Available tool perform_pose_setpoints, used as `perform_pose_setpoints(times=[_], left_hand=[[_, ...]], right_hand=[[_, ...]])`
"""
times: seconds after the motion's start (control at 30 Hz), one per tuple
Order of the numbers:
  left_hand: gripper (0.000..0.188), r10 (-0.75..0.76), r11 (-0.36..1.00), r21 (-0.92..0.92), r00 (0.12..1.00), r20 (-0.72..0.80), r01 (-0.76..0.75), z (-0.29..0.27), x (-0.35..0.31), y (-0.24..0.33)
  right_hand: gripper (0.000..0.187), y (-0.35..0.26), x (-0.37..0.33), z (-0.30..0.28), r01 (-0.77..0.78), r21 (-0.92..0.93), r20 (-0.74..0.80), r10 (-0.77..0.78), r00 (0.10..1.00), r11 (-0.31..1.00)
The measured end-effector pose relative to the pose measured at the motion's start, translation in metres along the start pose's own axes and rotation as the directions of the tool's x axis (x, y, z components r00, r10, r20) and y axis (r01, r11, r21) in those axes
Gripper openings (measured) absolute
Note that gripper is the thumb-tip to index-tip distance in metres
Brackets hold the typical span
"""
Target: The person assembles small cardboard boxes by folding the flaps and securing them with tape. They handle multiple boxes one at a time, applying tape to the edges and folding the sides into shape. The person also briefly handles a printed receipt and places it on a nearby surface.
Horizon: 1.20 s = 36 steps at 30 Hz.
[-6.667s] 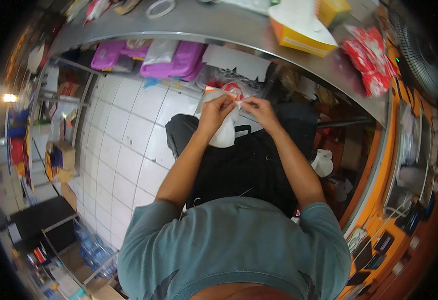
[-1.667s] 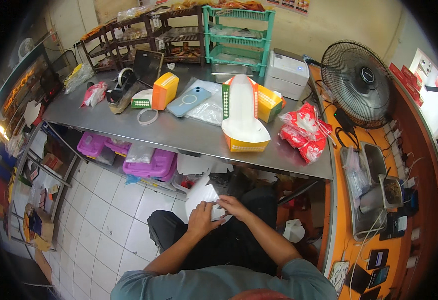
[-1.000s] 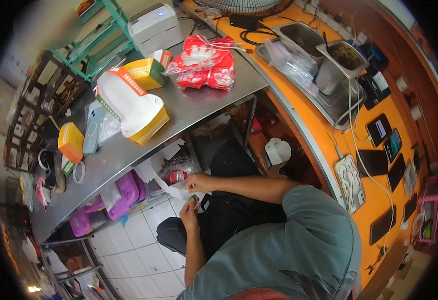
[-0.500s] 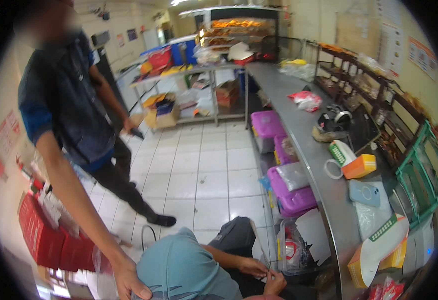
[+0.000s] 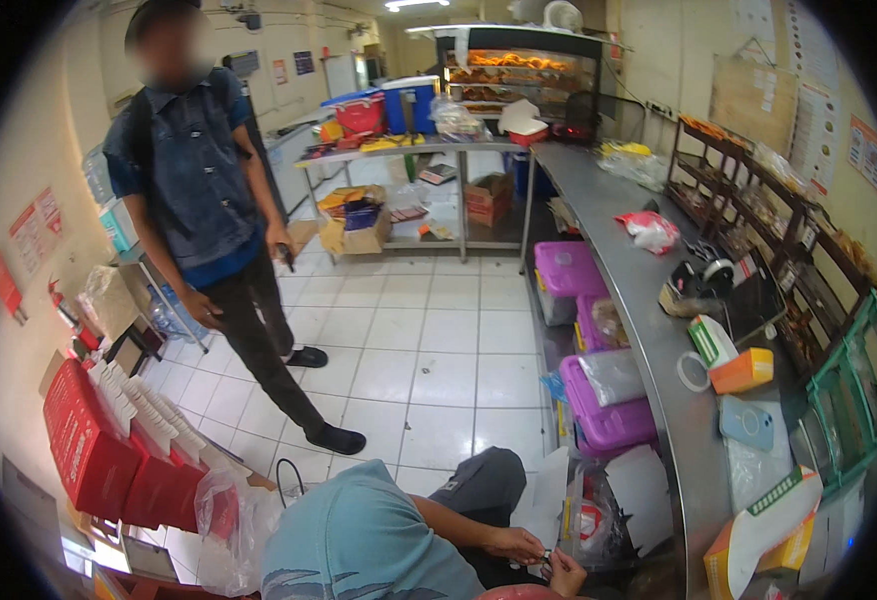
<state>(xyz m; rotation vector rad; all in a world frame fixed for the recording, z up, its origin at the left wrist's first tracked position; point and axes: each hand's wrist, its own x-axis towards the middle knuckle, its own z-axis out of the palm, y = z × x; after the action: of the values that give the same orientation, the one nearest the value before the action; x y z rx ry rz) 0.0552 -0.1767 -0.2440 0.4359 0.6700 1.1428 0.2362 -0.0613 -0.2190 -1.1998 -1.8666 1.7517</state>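
Observation:
At the bottom, my left hand (image 5: pixel 516 543) reaches out from a light blue sleeve (image 5: pixel 359 530), over my dark grey trouser leg (image 5: pixel 489 485). My right hand (image 5: pixel 566 575) meets it at the fingertips, and its forearm is mostly out of view. The fingers of both hands are pinched together around something small, partly dark and partly pale, too small to name. Just beyond the hands stands a clear plastic bin (image 5: pixel 591 505) with a red and white item in it, beside white card sheets (image 5: pixel 641 490).
A person (image 5: pixel 194 190) stands ahead on the left, holding a small dark object. Red boxes (image 5: pixel 84 440) and a clear plastic bag (image 5: pixel 229 520) are at my left. The steel counter (image 5: pixel 599 225) runs along the right, with purple-lidded bins (image 5: pixel 609 400) beneath. A food display case (image 5: pixel 519 85) stands far back.
The standing person has taken a hand off my left shoulder and now stands more upright, arm lowered. My view has shifted slightly. My hands stay together at the fingertips.

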Motion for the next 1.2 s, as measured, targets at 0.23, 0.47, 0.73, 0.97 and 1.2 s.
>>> perform_pose_setpoints(times=[0.23,0.47,0.73,0.97,1.2], left_hand=[[0.02,-0.218,0.969,0.089,0.966,-0.142,0.232,-0.013,-0.029,0.007],[0.016,-0.149,0.984,0.065,0.969,-0.196,0.165,0.046,-0.023,-0.001],[0.013,-0.097,0.992,0.054,0.972,-0.212,0.111,0.017,0.003,0.012],[0.013,-0.079,0.997,0.007,0.966,-0.247,0.083,0.019,-0.007,0.016],[0.011,-0.022,0.938,0.334,0.979,-0.204,0.09,0.013,0.001,0.006]], right_hand=[[0.025,-0.036,-0.059,0.039,0.0,0.014,-0.115,0.001,0.993,1.0],[0.02,-0.018,-0.05,0.014,0.008,0.111,-0.099,0.003,0.995,0.994],[0.022,-0.019,-0.016,0.012,-0.1,0.287,-0.04,0.116,0.992,0.953],[0.019,-0.02,-0.005,0.024,-0.018,0.075,-0.033,0.02,0.999,0.997],[0.014,0.034,0.033,0.038,-0.024,-0.205,-0.139,-0.005,0.99,0.978]])
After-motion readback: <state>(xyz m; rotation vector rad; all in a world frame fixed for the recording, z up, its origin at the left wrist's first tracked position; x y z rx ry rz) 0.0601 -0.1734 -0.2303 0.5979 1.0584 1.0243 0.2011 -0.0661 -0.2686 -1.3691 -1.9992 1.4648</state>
